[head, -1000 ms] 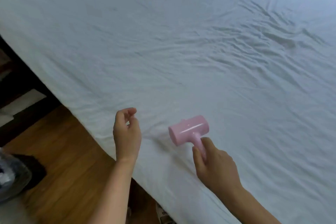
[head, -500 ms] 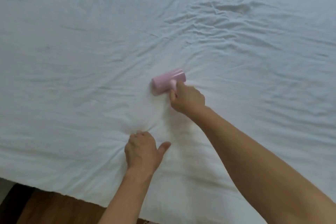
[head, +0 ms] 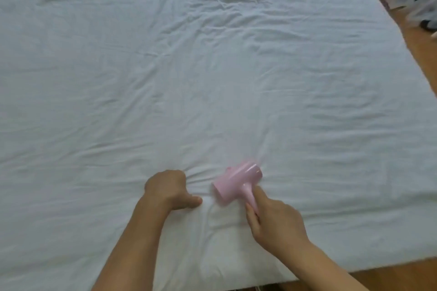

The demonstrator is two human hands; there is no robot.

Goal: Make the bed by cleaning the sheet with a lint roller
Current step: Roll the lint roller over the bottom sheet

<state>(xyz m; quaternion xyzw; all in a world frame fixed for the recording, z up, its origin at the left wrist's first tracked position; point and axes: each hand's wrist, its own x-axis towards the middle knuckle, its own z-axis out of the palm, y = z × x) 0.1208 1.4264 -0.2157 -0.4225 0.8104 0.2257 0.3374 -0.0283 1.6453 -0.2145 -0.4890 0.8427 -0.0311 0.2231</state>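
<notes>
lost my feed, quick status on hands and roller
Left hand fingers curled, pressing white sheet. Right hand grips pink lint roller handle, drum on sheet. Nothing in the way.

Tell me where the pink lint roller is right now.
In the head view the lint roller lies on the white sheet near the bed's near edge, handle held by the right hand, beside the left hand.

I count one pink plastic lint roller (head: 237, 183) with a short handle, one wrinkled white cotton sheet (head: 189, 66) on the bed, and my two bare hands: left (head: 169, 190), right (head: 275, 224).
</notes>
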